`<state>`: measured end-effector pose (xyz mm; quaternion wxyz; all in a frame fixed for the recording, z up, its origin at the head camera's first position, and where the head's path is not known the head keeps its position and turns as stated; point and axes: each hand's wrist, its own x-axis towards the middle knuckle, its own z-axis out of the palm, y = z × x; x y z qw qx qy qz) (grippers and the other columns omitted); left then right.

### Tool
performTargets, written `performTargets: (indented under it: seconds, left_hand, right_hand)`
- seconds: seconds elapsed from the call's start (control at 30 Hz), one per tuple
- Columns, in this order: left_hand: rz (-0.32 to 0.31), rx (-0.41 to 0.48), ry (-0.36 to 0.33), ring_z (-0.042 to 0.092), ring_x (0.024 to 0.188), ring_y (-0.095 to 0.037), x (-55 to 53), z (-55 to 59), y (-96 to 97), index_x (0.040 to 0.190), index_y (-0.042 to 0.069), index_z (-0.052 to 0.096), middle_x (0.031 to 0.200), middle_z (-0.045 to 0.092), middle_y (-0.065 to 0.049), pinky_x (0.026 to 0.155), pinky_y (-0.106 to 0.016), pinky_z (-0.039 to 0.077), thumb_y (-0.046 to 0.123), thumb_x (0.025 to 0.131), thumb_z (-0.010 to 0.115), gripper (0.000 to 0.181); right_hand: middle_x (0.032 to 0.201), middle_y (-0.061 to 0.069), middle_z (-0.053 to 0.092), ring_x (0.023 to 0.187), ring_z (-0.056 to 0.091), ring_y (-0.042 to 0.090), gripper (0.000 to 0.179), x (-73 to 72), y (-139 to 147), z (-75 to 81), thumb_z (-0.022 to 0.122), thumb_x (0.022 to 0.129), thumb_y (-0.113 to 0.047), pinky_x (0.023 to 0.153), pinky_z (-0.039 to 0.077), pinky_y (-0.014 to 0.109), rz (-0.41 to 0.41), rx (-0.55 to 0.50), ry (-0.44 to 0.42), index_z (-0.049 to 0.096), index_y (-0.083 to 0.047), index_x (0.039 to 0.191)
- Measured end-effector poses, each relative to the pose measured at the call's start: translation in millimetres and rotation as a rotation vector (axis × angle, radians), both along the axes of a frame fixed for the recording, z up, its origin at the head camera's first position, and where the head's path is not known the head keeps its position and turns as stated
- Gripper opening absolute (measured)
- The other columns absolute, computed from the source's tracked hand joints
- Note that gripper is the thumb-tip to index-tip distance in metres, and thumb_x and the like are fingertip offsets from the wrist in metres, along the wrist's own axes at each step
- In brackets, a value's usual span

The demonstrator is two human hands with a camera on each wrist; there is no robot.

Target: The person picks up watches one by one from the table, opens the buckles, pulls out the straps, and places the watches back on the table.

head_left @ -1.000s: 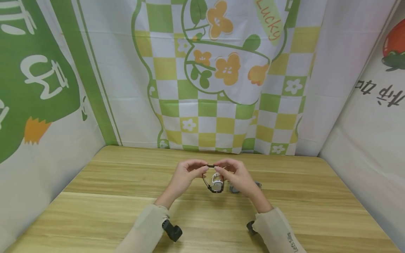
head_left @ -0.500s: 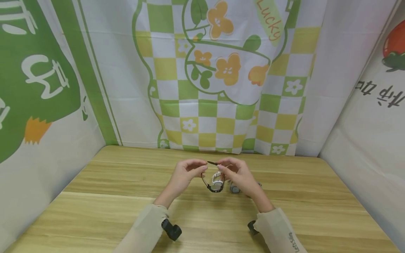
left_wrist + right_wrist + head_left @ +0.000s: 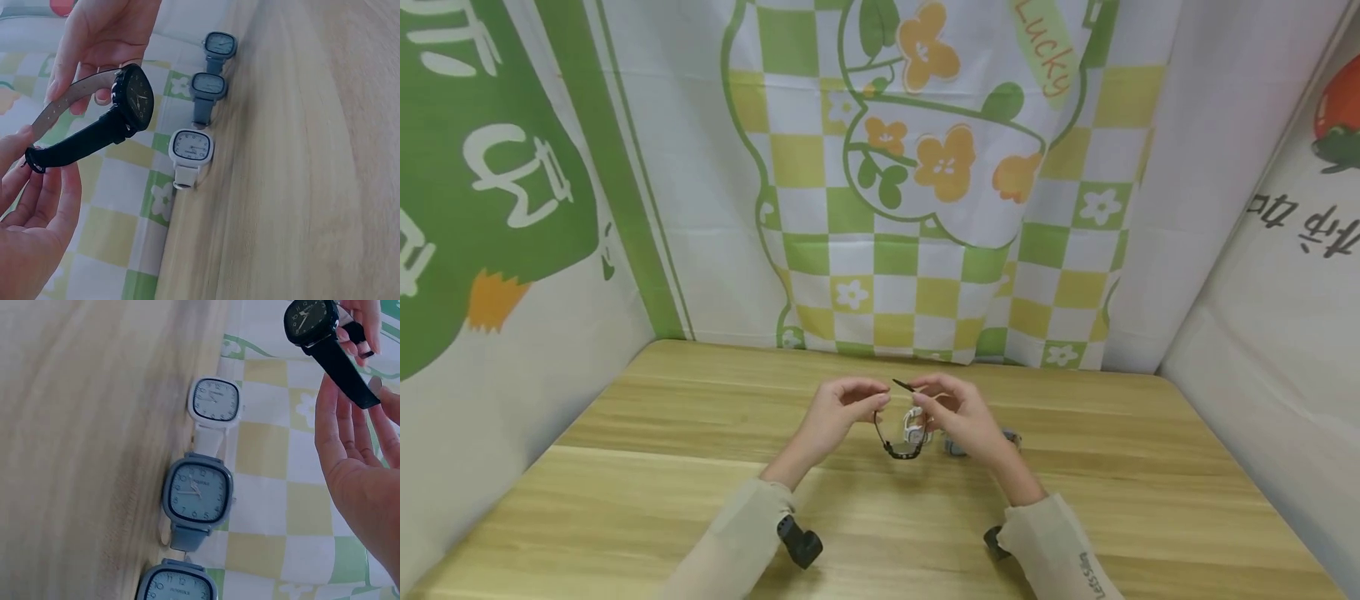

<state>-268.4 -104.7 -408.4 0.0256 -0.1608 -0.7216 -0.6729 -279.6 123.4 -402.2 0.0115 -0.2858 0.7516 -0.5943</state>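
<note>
A black wristwatch (image 3: 903, 455) hangs dial end down between both hands above the table, its two strap ends raised. My left hand (image 3: 847, 406) pinches the buckle end (image 3: 35, 160) of the strap between thumb and fingers. With thumb and fingers, my right hand (image 3: 958, 412) pinches the other strap half near its pointed tip (image 3: 903, 386), which sticks out toward the left hand. The ends are apart. In the left wrist view the round dial (image 3: 140, 97) with light markings shows, along with the lighter inside of the strap with holes.
On the wooden table (image 3: 647, 467) behind the black watch stands a white square watch (image 3: 915, 427). Two grey-blue watches (image 3: 199, 492) sit in line with it, partly behind the right forearm. A patterned cloth (image 3: 895, 275) hangs along the table's far edge.
The strap ends, in line with each other a second ago, have separated, and the tip in the right hand now slants upward. The watch and left hand shifted slightly left.
</note>
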Motion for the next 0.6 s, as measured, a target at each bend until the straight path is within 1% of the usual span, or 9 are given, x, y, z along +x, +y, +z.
performTargets:
  seconds: [0.03,0.13,0.2,0.23,0.27,0.3,0.37,0.5,0.6]
  left_hand:
    - [-0.001,-0.011,0.001,0.073,0.093,-0.020,0.2,0.4,-0.5,0.117,-0.013,0.071,0.113,0.072,-0.029,0.078,-0.029,0.063,0.002,0.101,0.069,0.023]
    - [-0.012,-0.039,-0.002,0.073,0.091,-0.021,-1.5,0.1,-2.2,0.117,-0.012,0.071,0.113,0.073,-0.028,0.078,-0.029,0.063,0.004,0.101,0.070,0.023]
    - [-0.019,-0.048,-0.007,0.073,0.091,-0.021,-3.3,-1.4,-4.1,0.118,-0.013,0.070,0.113,0.073,-0.029,0.078,-0.030,0.063,0.004,0.101,0.069,0.024]
    - [-0.019,-0.050,-0.013,0.073,0.090,-0.017,-4.2,-2.5,-5.2,0.118,-0.013,0.070,0.114,0.073,-0.028,0.079,-0.030,0.063,0.004,0.101,0.069,0.024]
    - [-0.020,-0.052,-0.018,0.072,0.089,-0.012,-5.3,-3.8,-6.6,0.119,-0.014,0.069,0.115,0.072,-0.030,0.079,-0.031,0.064,0.004,0.102,0.069,0.025]
    - [-0.017,-0.056,-0.023,0.072,0.090,-0.012,-5.9,-4.9,-8.0,0.120,-0.014,0.069,0.116,0.072,-0.030,0.080,-0.031,0.064,0.004,0.102,0.068,0.026]
    - [-0.012,-0.057,-0.040,0.072,0.092,-0.013,-7.5,-7.7,-10.9,0.121,-0.016,0.068,0.117,0.071,-0.031,0.081,-0.034,0.064,0.004,0.102,0.068,0.027]
    - [-0.004,-0.077,-0.057,0.073,0.096,-0.024,-10.8,-13.0,-15.2,0.121,-0.016,0.068,0.116,0.072,-0.031,0.082,-0.038,0.065,0.005,0.103,0.068,0.028]
    - [-0.002,-0.097,-0.059,0.073,0.097,-0.033,-13.3,-16.9,-16.8,0.119,-0.016,0.069,0.113,0.072,-0.030,0.081,-0.038,0.065,0.005,0.103,0.068,0.027]
  right_hand:
    - [0.106,0.027,0.068,0.082,0.072,0.034,0.028,-0.1,-1,-0.8,0.060,0.108,-0.006,0.071,0.063,0.032,0.002,0.000,0.001,0.064,0.008,0.132]
    - [0.104,0.026,0.069,0.083,0.071,0.040,0.029,-1.1,-5,-3.4,0.060,0.108,-0.007,0.071,0.065,0.041,0.009,0.013,0.001,0.064,0.007,0.134]
    - [0.104,0.029,0.068,0.081,0.071,0.038,0.030,-1.8,-7,-5.5,0.059,0.109,-0.008,0.072,0.065,0.044,0.014,0.026,-0.004,0.063,0.006,0.135]
    - [0.105,0.032,0.066,0.081,0.071,0.037,0.030,-2.2,-8,-6.6,0.058,0.109,-0.008,0.072,0.065,0.047,0.017,0.031,-0.009,0.062,0.006,0.136]
    - [0.106,0.034,0.065,0.080,0.071,0.033,0.031,-2.4,-9,-7.8,0.058,0.109,-0.008,0.072,0.065,0.048,0.014,0.040,-0.015,0.062,0.006,0.136]
    - [0.107,0.036,0.064,0.079,0.071,0.031,0.031,-2.3,-11,-8.6,0.057,0.109,-0.008,0.072,0.065,0.048,0.011,0.046,-0.024,0.062,0.006,0.137]
    - [0.109,0.035,0.064,0.077,0.071,0.026,0.032,-2.4,-13,-10.2,0.057,0.110,-0.008,0.072,0.065,0.045,-0.001,0.061,-0.038,0.061,0.005,0.139]
    - [0.112,0.034,0.064,0.077,0.071,0.026,0.033,-2.8,-17,-11.7,0.055,0.110,-0.007,0.073,0.065,0.044,-0.011,0.091,-0.061,0.060,0.005,0.140]
    - [0.113,0.034,0.065,0.079,0.071,0.033,0.033,-4.1,-18,-13.1,0.055,0.110,-0.007,0.074,0.065,0.048,-0.007,0.110,-0.072,0.059,0.005,0.140]
